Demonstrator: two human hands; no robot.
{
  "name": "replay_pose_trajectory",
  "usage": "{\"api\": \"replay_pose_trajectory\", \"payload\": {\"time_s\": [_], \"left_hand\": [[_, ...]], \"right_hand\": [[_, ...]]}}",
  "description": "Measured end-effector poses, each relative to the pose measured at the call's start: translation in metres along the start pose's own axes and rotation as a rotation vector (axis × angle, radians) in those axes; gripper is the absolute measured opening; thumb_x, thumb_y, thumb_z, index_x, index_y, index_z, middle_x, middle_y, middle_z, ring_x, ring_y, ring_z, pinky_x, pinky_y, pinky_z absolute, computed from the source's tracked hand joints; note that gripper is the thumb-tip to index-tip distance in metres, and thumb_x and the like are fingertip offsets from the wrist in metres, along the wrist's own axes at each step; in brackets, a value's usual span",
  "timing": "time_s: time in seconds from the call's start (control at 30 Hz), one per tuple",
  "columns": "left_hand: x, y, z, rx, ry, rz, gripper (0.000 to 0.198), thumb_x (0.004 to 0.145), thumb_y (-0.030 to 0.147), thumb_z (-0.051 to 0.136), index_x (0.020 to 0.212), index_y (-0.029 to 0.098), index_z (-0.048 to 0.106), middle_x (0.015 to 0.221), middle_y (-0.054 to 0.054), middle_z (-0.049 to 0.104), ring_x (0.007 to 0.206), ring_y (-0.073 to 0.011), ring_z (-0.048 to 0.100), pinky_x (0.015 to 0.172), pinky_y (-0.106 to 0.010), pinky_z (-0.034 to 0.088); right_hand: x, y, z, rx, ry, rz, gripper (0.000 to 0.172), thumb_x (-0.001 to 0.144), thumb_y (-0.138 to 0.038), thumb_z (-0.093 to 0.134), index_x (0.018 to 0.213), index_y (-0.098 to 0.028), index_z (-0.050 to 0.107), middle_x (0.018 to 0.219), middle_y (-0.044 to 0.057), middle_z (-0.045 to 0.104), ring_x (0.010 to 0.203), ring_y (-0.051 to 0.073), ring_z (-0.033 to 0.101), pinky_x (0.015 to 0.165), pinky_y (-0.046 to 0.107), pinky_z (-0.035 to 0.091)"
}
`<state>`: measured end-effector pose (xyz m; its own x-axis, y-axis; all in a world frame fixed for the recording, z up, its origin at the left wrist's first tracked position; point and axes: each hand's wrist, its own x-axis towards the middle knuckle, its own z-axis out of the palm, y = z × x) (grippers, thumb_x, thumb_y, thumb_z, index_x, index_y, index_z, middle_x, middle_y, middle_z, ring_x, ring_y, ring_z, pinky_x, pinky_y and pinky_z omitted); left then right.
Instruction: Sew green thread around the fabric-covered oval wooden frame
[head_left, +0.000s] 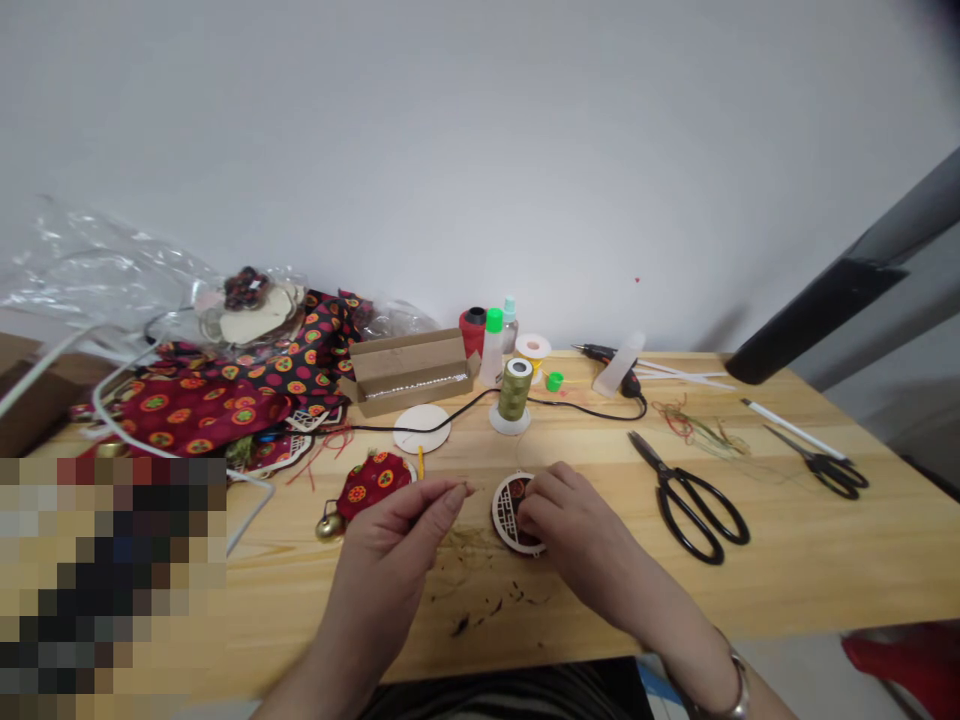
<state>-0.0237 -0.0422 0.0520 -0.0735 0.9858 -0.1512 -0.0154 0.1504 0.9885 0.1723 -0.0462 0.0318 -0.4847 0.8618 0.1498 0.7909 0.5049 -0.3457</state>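
My left hand [397, 550] is closed in a pinch, thumb against forefinger, above the table. A tiny reddish bit shows at its fingertips, too small to name. To its right lies a round lattice ornament [504, 517], with a pale openwork rim and dark patterned cloth behind. My right hand [577, 535] has its fingers curled over the right part of this ornament, hiding that side. Beside my left hand lies a red flowered cloth pendant [375, 480] with a brass bell [328, 527]. Loose greenish threads [469, 540] and dark scraps [461, 626] lie between and below my hands.
A spool of olive thread [515, 390] stands behind the ornament, near an open cardboard box [412, 372] and a green-capped bottle [493, 347]. Large black scissors [686, 500] and smaller scissors [821, 467] lie right. Patterned cloth [202, 400] is heaped left. A black cord [465, 412] crosses behind.
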Motion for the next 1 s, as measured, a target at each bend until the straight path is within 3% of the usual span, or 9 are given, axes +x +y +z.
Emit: {"api": "replay_pose_trajectory", "payload": {"time_s": [0.17,0.3,0.43,0.57,0.73,0.8,0.87,1.0], "left_hand": [[0.001,0.009,0.008,0.046,-0.05,-0.003,0.018,0.067,0.035,0.073,0.073,0.019,0.077,0.065,-0.003,0.07,0.053,-0.0133,0.054,0.048,-0.022,0.041],[0.003,0.017,0.017,0.06,-0.216,0.006,0.015,0.073,0.032,0.069,0.079,0.022,0.079,0.091,-0.006,0.076,0.08,-0.021,0.065,0.071,-0.028,0.049],[0.009,0.022,0.023,0.098,-0.389,0.023,0.018,0.079,0.032,0.064,0.086,0.023,0.078,0.079,-0.003,0.075,0.083,-0.0218,0.065,0.077,-0.029,0.046],[0.012,0.028,0.026,0.1,-0.343,0.031,0.016,0.077,0.033,0.066,0.076,0.021,0.078,0.066,0.0,0.069,0.066,-0.0157,0.058,0.065,-0.024,0.042],[0.011,0.026,0.027,-0.056,-0.225,-0.04,0.022,0.073,0.037,0.069,0.071,0.016,0.075,0.042,0.007,0.038,0.044,-0.0073,0.025,0.045,-0.021,0.019],[0.011,0.021,0.026,-0.137,-0.214,-0.075,0.025,0.072,0.039,0.07,0.072,0.014,0.074,0.044,0.008,0.036,0.045,-0.0066,0.021,0.045,-0.022,0.014],[0.01,0.018,0.026,-0.192,-0.211,-0.095,0.027,0.069,0.04,0.072,0.071,0.013,0.073,0.044,0.008,0.037,0.045,-0.0061,0.02,0.045,-0.022,0.012],[0.01,0.015,0.025,-0.225,-0.221,-0.107,0.028,0.066,0.041,0.075,0.069,0.013,0.073,0.043,0.009,0.034,0.044,-0.0059,0.019,0.043,-0.023,0.011]], "right_hand": [[0.002,-0.005,-0.024,0.082,0.049,-0.025,0.019,0.086,-0.002,0.049,0.079,-0.018,0.056,0.085,0.003,0.058,0.083,0.017,0.047,0.074,0.03,0.042],[0.009,-0.009,-0.038,0.047,0.105,-0.081,0.018,0.086,-0.003,0.048,0.081,-0.017,0.058,0.086,0.004,0.057,0.085,0.017,0.047,0.074,0.03,0.042],[0.019,-0.011,-0.049,-0.008,0.143,-0.118,0.015,0.088,-0.007,0.048,0.083,-0.017,0.059,0.092,0.005,0.057,0.089,0.018,0.047,0.077,0.032,0.041],[0.027,-0.01,-0.058,0.022,0.257,-0.111,0.018,0.09,-0.01,0.046,0.081,-0.017,0.059,0.089,0.006,0.059,0.088,0.019,0.049,0.08,0.035,0.041],[0.027,-0.004,-0.051,0.39,0.565,0.18,0.014,0.089,-0.018,0.048,0.085,-0.018,0.061,0.085,0.005,0.063,0.079,0.017,0.054,0.074,0.031,0.044],[0.025,-0.004,-0.043,0.613,0.53,0.326,0.014,0.086,-0.024,0.053,0.08,-0.017,0.064,0.076,0.004,0.064,0.07,0.015,0.055,0.066,0.028,0.045],[0.024,-0.007,-0.033,0.851,0.413,0.45,0.019,0.082,-0.03,0.057,0.075,-0.015,0.066,0.067,0.002,0.063,0.063,0.014,0.053,0.06,0.026,0.043],[0.023,-0.015,-0.018,1.255,0.253,0.602,0.027,0.071,-0.038,0.068,0.077,-0.012,0.071,0.059,0.001,0.06,0.053,0.01,0.047,0.051,0.023,0.037]]}}
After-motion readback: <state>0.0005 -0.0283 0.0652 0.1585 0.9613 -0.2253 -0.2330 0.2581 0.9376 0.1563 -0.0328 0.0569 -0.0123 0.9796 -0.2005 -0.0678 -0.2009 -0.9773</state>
